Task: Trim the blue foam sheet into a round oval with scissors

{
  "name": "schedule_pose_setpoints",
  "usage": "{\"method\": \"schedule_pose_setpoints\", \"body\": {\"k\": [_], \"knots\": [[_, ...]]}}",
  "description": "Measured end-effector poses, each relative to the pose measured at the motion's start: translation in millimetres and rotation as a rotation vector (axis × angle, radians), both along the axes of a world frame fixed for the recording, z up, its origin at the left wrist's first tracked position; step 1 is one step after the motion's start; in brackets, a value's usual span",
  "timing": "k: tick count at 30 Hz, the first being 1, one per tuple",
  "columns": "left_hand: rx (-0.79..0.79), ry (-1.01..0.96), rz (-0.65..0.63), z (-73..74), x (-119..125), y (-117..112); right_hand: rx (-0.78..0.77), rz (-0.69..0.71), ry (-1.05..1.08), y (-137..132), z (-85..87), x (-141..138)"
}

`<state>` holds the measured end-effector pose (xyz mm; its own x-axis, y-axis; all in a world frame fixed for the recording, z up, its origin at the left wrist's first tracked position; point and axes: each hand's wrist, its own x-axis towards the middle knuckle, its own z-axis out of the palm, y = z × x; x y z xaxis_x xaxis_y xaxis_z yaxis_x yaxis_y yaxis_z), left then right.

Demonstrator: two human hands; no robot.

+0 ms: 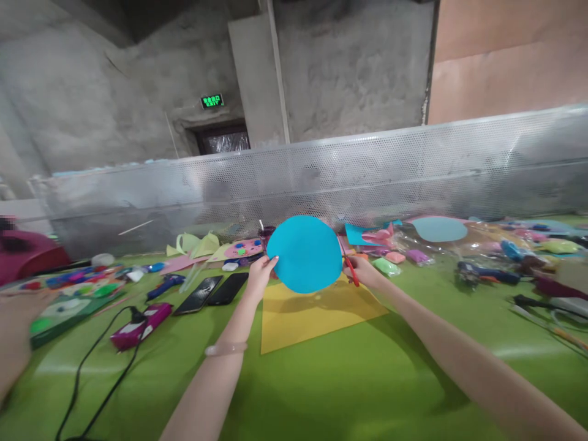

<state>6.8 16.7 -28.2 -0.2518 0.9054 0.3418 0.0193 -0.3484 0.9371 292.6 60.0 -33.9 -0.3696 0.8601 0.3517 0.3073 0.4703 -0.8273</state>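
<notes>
A round blue sheet of craft paper [305, 254] is held up above the green table. My left hand [263, 273] pinches its left edge, the thumb lying on the front face. At the disc's right edge, my right hand [361, 272] is closed around red-handled scissors [353, 271]. The scissor blades point up beside the paper's rim; whether they touch it I cannot tell. Under the disc lies a yellow sheet [303, 321], partly in shadow.
Two dark phones [198, 295] and a magenta power strip [141, 326] with a black cord lie left. Coloured clay packets [386, 266] sit right, with a glue gun [487, 274] farther over. Behind stands a perforated metal panel [321, 177]. Another person's arm [21, 337] shows at far left.
</notes>
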Motion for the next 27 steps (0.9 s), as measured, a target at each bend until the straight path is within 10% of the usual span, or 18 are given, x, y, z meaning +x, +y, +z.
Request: {"method": "schedule_pose_setpoints", "body": {"k": [27], "knots": [[0.059,-0.021,-0.036,-5.0,0,0,-0.046,-0.032,0.017,-16,4.3,-6]]}}
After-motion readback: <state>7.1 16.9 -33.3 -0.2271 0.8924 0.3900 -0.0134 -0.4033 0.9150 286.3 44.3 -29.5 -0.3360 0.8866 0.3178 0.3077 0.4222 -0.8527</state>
